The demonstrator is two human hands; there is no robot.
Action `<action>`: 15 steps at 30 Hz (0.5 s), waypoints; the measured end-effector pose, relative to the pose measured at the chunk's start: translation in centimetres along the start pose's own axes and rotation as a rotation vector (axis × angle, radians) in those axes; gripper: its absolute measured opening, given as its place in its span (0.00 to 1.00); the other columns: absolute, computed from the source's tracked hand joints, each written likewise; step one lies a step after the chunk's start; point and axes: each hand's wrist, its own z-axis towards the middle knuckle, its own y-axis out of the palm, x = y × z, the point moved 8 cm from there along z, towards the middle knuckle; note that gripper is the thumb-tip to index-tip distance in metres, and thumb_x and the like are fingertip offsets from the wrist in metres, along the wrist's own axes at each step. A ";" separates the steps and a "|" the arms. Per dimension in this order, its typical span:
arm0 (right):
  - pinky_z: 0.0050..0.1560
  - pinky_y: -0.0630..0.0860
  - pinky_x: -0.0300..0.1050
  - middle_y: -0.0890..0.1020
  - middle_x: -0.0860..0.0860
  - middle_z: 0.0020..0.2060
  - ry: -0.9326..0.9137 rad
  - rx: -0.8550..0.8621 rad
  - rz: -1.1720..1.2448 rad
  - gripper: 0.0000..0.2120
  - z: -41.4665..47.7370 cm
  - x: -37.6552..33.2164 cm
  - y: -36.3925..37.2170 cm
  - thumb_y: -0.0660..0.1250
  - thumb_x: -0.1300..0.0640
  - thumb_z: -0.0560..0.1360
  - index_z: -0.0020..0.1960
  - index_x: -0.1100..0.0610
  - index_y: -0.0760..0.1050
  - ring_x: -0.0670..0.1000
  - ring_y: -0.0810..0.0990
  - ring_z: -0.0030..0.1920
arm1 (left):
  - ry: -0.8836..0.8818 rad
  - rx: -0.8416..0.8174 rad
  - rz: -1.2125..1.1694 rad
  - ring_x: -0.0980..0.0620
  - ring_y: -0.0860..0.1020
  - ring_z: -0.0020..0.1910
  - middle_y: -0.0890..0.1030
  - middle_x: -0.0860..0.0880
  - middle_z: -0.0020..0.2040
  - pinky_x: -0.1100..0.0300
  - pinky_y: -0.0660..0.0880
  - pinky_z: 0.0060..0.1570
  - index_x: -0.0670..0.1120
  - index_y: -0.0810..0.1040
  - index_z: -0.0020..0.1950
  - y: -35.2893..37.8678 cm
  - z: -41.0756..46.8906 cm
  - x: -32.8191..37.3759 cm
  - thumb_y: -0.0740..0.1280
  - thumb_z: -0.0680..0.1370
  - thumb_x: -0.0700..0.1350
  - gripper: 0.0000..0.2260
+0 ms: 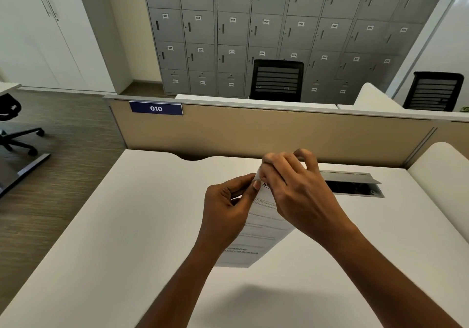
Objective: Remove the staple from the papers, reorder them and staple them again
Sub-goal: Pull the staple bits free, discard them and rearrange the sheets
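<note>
Two pinches (left hand (225, 202), right hand (298, 188)) on papers (262, 228).

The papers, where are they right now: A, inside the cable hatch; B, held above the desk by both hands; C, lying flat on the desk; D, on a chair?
B: the left hand and right hand pinch the top of the papers, which hang clear of the desk.

Printed white papers (256, 236), held aloft above the desk, top corner pinched, lower edge hanging free
</note>
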 end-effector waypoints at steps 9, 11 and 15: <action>0.60 0.73 0.57 0.74 0.58 0.64 -0.006 -0.041 -0.018 0.17 -0.2 0.5 0.3 0.68 0.56 0.74 0.60 0.62 0.75 0.60 0.74 0.62 | 0.027 -0.022 0.041 0.53 0.87 0.48 0.88 0.54 0.50 0.57 0.84 0.45 0.49 0.85 0.61 0.2 0.1 -0.1 0.70 0.81 0.44 0.10; 0.60 0.73 0.57 0.74 0.59 0.64 -0.026 -0.044 -0.016 0.16 -0.1 0.4 0.2 0.66 0.57 0.75 0.60 0.63 0.76 0.60 0.72 0.63 | 0.021 -0.027 0.035 0.53 0.87 0.48 0.88 0.55 0.50 0.58 0.84 0.44 0.50 0.85 0.60 0.3 0.0 -0.2 0.69 0.81 0.45 0.10; 0.60 0.73 0.54 0.72 0.58 0.63 -0.073 -0.032 -0.013 0.11 0.2 0.4 0.0 0.62 0.57 0.79 0.56 0.63 0.75 0.60 0.71 0.63 | 0.005 -0.033 0.024 0.54 0.87 0.47 0.88 0.56 0.49 0.60 0.83 0.43 0.52 0.85 0.59 0.4 -0.1 -0.5 0.69 0.81 0.44 0.09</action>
